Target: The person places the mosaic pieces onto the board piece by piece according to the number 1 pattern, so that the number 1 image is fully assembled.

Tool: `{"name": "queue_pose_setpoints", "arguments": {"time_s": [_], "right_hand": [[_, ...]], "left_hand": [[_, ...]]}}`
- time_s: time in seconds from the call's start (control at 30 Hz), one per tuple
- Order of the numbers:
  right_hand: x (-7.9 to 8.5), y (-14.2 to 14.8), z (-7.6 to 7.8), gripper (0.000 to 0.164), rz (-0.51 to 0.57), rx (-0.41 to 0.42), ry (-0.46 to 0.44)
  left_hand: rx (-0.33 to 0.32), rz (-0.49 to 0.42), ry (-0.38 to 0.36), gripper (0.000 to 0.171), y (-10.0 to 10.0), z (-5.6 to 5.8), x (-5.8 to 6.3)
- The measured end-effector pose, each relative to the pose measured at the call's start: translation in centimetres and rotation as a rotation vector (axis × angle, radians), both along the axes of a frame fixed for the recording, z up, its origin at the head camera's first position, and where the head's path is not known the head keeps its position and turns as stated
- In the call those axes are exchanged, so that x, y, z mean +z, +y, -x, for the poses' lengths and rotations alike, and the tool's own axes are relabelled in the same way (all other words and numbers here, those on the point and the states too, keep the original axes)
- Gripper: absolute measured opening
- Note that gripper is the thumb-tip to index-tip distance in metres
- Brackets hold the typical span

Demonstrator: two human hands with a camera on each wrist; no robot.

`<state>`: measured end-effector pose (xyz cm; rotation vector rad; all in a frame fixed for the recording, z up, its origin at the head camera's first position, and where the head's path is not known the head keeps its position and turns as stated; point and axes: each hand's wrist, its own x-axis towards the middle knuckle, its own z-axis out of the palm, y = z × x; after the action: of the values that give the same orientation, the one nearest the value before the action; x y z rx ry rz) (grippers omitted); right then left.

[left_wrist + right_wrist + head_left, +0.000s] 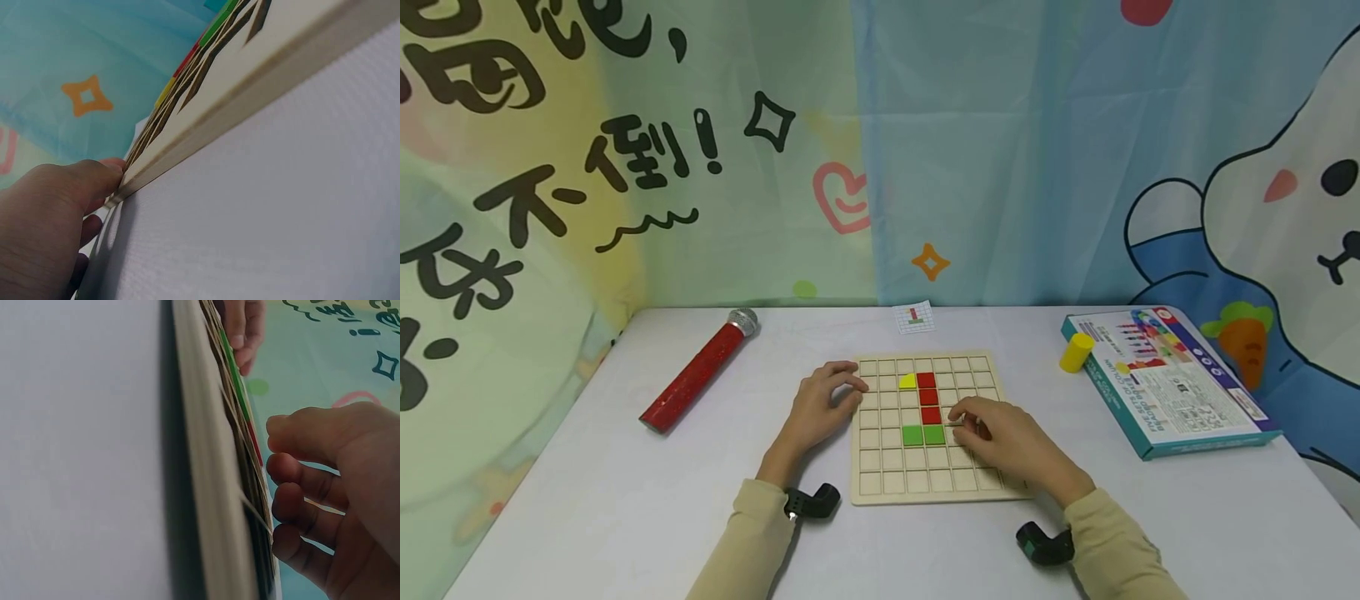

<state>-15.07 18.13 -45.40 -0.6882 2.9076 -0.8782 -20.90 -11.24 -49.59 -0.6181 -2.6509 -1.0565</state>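
A wooden grid board [880,483] lies flat in the middle of the table. One yellow tile [907,381], a column of three red tiles [928,397] and two green tiles [922,435] sit in its squares. My left hand [818,407] rests at the board's upper left edge, its thumb and fingertips touching the rim, as the left wrist view shows. Over the right part of the board is my right hand [1003,437], fingers loosely bent beside the red and green tiles. Nothing shows between its fingertips [286,469] in the right wrist view.
Behind the board lies a small grid card [914,317] printed with a coloured pattern. A red microphone [696,375] is at the left. On the right, a yellow cylinder [1077,353] stands against a flat game box [1172,379]. A printed curtain [970,167] hangs behind the table.
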Motion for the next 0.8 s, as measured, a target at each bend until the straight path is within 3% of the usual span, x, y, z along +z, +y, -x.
{"name": "queue_pose_setpoints", "arguments": {"time_s": [0.8], "right_hand": [[1.1,5.1,1.0,0.017,-0.031,-0.020,-0.121]], "left_hand": [[0.007,0.008,0.007,0.008,0.0,0.1,-0.2]]}}
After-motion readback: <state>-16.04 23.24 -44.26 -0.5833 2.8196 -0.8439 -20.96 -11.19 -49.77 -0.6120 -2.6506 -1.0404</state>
